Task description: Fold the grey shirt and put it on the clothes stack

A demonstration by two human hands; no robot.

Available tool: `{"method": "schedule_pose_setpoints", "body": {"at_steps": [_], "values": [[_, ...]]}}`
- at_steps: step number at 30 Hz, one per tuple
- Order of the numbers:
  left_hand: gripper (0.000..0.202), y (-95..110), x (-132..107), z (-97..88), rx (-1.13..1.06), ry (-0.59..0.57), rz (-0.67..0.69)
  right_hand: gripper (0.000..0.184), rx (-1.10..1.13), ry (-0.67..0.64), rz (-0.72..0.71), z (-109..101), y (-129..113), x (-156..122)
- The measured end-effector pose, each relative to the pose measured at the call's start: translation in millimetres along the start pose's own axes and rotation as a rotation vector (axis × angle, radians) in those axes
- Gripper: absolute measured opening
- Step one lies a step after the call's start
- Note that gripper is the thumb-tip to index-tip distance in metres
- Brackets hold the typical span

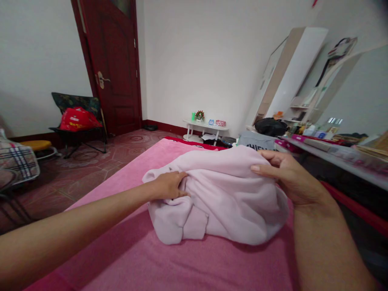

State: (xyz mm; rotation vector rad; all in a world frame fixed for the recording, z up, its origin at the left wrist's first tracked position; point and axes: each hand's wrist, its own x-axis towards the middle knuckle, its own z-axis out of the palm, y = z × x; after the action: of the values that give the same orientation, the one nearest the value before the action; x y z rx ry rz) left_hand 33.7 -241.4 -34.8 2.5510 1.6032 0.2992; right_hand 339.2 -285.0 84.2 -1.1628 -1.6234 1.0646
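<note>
A pale pinkish-white garment (224,194) of soft, thick cloth lies bunched and folded over on a pink bedspread (218,266). One ribbed cuff or hem shows at its near side. My left hand (171,185) grips the garment's left part, its fingers partly sunk in the folds. At the upper right edge, my right hand (280,169) pinches the cloth between thumb and fingers and holds that side raised. The tips of several fingers are hidden by the cloth.
On the right runs a dressing table (330,155) crowded with bottles and boxes, beside a mirror. A small white table (206,126) stands by the far wall. At the left, a folding chair (75,131) bears a red bag (79,119) near a dark red door (113,68).
</note>
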Motion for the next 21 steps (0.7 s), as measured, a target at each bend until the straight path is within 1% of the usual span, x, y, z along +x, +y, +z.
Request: {"method": "schedule_pose_setpoints", "body": {"at_steps": [1, 3, 5, 6, 7, 9, 11, 12, 13, 14, 15, 16, 17, 18, 19, 20, 21], "values": [[0.057, 0.7, -0.3, 0.4, -0.007, -0.016, 0.009, 0.061, -0.089, -0.035, -0.021, 2.0, -1.6, -2.0], [0.034, 1.3, -1.5, 1.8, -0.042, -0.043, 0.02, 0.071, -0.293, -0.051, -0.053, 8.2, 8.8, 2.8], [0.022, 1.7, -5.0, 2.0, -0.11, -0.044, 0.046, 0.083, -0.49, -0.036, -0.054, 17.2, 27.0, 14.4], [0.018, 2.4, -8.2, 0.6, -0.158, -0.045, 0.069, 0.085, -0.569, -0.049, -0.046, 22.3, 34.4, 19.6], [0.015, 3.8, -12.7, -2.2, -0.221, -0.062, 0.094, 0.083, -0.629, -0.091, -0.043, 27.5, 38.8, 22.6], [0.014, 8.7, -25.0, -13.8, -0.385, -0.15, 0.161, 0.07, -0.679, -0.23, -0.096, 37.2, 35.9, 19.6], [0.016, 15.2, -38.8, -34.4, -0.534, -0.247, 0.252, 0.054, -0.674, -0.355, -0.202, 44.3, 18.6, 6.5], [0.016, 17.8, -43.9, -47.9, -0.575, -0.257, 0.296, 0.048, -0.659, -0.387, -0.245, 46.1, 6.6, -0.6], [0.016, 19.1, -46.1, -62.8, -0.583, -0.222, 0.335, 0.044, -0.642, -0.392, -0.27, 46.3, -5.9, -5.7], [0.015, 18.4, -44.5, -78.2, -0.559, -0.131, 0.356, 0.041, -0.629, -0.357, -0.278, 44.6, -17.6, -7.0], [0.013, 15.6, -38.3, -93.1, -0.507, 0.0, 0.368, 0.04, -0.622, -0.279, -0.281, 40.9, -27.0, -3.4], [0.012, 10.3, -27.8, -106.3, -0.423, 0.159, 0.355, 0.038, -0.622, -0.151, -0.292, 35.4, -33.0, 5.3], [0.012, 3.0, -13.6, -116.8, -0.314, 0.333, 0.324, 0.037, -0.629, 0.017, -0.316, 28.3, -34.7, 18.5], [0.014, -5.8, 3.1, -124.0, -0.203, 0.501, 0.282, 0.037, -0.639, 0.203, -0.362, 20.3, -31.8, 34.9], [0.018, -15.5, 20.6, -127.4, -0.108, 0.624, 0.236, 0.038, -0.648, 0.396, -0.411, 11.9, -24.7, 52.6], [0.024, -25.2, 37.3, -127.3, -0.029, 0.682, 0.209, 0.042, -0.672, 0.54, -0.451, 3.8, -14.1, 69.7], [0.03, -34.0, 51.7, -123.8, 0.021, 0.707, 0.171, 0.049, -0.705, 0.614, -0.473, -3.3, -0.8, 84.5]]}}
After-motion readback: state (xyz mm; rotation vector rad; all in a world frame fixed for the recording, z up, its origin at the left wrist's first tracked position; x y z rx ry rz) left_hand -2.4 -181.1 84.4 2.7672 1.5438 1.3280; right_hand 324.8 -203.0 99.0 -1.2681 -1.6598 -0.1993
